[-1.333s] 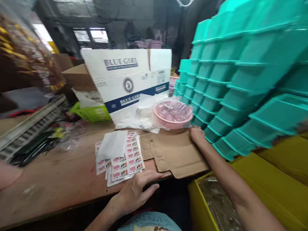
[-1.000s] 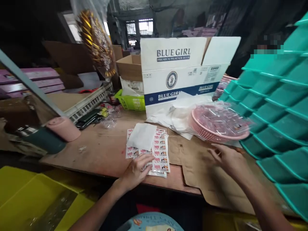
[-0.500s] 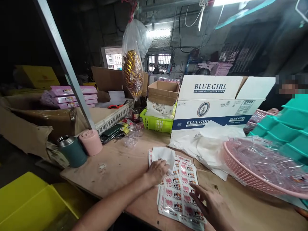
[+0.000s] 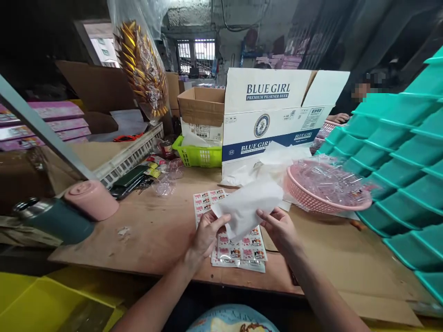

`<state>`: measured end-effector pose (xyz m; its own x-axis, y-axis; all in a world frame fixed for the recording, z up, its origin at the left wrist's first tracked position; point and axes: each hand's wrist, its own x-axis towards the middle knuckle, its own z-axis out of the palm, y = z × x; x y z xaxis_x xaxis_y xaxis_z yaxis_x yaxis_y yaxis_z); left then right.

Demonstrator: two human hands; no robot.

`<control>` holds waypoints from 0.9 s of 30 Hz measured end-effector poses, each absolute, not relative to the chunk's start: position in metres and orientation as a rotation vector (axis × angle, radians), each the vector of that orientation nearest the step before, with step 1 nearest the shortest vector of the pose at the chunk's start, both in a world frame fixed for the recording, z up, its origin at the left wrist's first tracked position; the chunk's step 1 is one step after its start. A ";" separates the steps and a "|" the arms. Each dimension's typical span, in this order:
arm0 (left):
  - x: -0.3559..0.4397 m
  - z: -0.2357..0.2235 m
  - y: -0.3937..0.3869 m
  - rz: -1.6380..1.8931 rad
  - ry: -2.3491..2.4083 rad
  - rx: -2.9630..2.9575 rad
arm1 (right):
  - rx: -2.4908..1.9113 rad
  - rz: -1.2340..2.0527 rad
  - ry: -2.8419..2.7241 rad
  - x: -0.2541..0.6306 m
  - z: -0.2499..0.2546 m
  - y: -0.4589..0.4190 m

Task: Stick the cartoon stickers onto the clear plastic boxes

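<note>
A white sheet of paper [image 4: 249,205] is held up between my two hands, tilted above the table. My left hand [image 4: 206,232] pinches its left edge, thumb on top. On the right edge, the thumb and fingers of my right hand [image 4: 279,228] grip it in the same way. Beneath the paper lie sticker sheets [image 4: 238,252] with pink and cat-like prints, partly covered by the paper and my left hand. Right of them, a pink basket [image 4: 304,196] holds many clear plastic packets [image 4: 332,182].
A white beer carton [image 4: 273,110] stands behind crumpled white paper [image 4: 242,175]. Stacked teal bins [image 4: 398,161] rise at the right. A green basket [image 4: 199,156], a pink container [image 4: 90,199] and a dark green flask [image 4: 58,221] are at the left. Another person's hand [image 4: 341,118] shows behind the bins.
My view has swung away from the bins toward the table. My right hand has left the cardboard by the bins, and both hands have lifted the white paper off the sticker sheets.
</note>
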<state>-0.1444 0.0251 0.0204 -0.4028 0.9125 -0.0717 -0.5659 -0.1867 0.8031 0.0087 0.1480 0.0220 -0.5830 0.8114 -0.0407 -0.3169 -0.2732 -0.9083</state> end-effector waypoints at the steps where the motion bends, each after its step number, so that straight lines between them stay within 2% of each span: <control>1: -0.142 0.016 0.023 1.783 0.988 0.523 | -0.659 1.924 -1.207 0.011 0.023 0.148; 7: -0.123 -0.007 0.012 1.767 1.117 0.524 | -0.675 1.999 -1.415 0.055 0.020 0.157; 11: -0.130 -0.012 0.020 1.719 1.296 0.688 | -0.734 1.632 -1.751 0.080 0.019 0.169; 14: -0.149 0.002 0.049 1.668 1.410 0.908 | -0.785 1.401 -1.823 0.080 0.036 0.198; 21: -0.173 0.075 0.205 1.715 1.896 1.855 | -0.984 0.687 -1.868 0.029 0.099 0.363; 24: -0.165 0.080 0.284 1.440 1.918 2.204 | -1.092 0.481 -1.904 0.008 0.111 0.432; 27: -0.148 0.058 0.352 1.094 1.915 2.256 | -1.172 0.305 -1.935 0.000 0.111 0.477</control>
